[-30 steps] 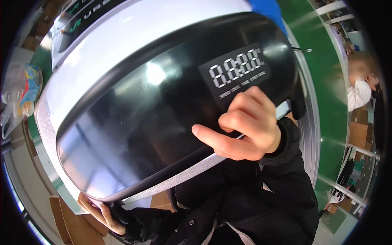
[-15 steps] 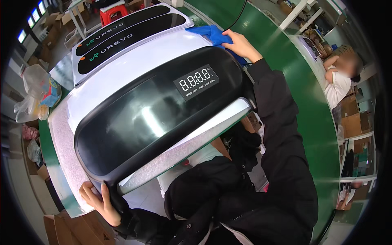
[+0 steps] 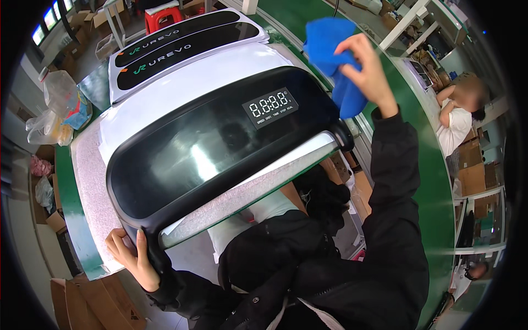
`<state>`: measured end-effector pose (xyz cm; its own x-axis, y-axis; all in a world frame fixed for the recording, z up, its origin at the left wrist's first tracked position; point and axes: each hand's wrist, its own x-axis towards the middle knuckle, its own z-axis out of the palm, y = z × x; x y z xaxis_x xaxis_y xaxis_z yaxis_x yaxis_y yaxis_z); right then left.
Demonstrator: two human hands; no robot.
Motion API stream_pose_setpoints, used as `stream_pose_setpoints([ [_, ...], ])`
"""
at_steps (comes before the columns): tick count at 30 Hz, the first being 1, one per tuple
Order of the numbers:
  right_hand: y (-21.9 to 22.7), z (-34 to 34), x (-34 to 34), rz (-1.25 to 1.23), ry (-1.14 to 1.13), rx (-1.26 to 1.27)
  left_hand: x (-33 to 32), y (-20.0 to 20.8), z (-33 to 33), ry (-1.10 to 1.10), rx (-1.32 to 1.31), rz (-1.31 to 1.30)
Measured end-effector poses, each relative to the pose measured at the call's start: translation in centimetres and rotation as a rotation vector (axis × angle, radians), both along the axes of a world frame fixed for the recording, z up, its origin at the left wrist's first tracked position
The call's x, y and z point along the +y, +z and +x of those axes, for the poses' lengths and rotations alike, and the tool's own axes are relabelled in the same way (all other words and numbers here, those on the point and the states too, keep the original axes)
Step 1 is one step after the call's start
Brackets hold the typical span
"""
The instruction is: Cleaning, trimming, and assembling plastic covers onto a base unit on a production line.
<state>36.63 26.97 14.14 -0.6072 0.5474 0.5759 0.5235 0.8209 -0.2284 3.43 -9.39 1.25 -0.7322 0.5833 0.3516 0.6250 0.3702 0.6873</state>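
Observation:
A glossy black treadmill cover (image 3: 170,165) with a lit-looking digit display (image 3: 269,107) lies in front of me on a foam-padded table. My left hand (image 3: 135,258) is closed round its near left arm, thumb on top and fingers on the outer side. Above the far right corner, my right hand (image 3: 371,69) pinches a blue cloth (image 3: 330,47) between thumb and fingers. The cloth hangs down beside the cover's right end; whether its lower end touches the cover I cannot tell.
Behind the cover lie white sheets with black label panels (image 3: 187,52). A plastic jug and bags (image 3: 58,104) stand at the left edge. Cardboard boxes (image 3: 99,302) sit at lower left, a red stool (image 3: 162,19) at the back. A person (image 3: 459,113) sits at the far right.
My right hand has lifted the blue cloth off the cover's far right corner and moved it right and up. My left hand keeps its hold on the near left arm.

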Motion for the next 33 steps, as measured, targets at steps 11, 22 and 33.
stream_pose_setpoints([
  [11,-8.4,-10.5,-6.0,-0.229,0.351,-0.068,-0.3,0.3,0.2,0.007,-0.008,-0.02],
  [22,-10.7,-27.3,-20.4,-0.123,0.966,0.04,-0.6,-1.2,-0.5,-0.023,0.143,0.027],
  [33,-9.8,-2.1,0.4,-0.173,-0.064,0.061,0.5,1.3,1.0,0.022,-0.016,-0.053],
])
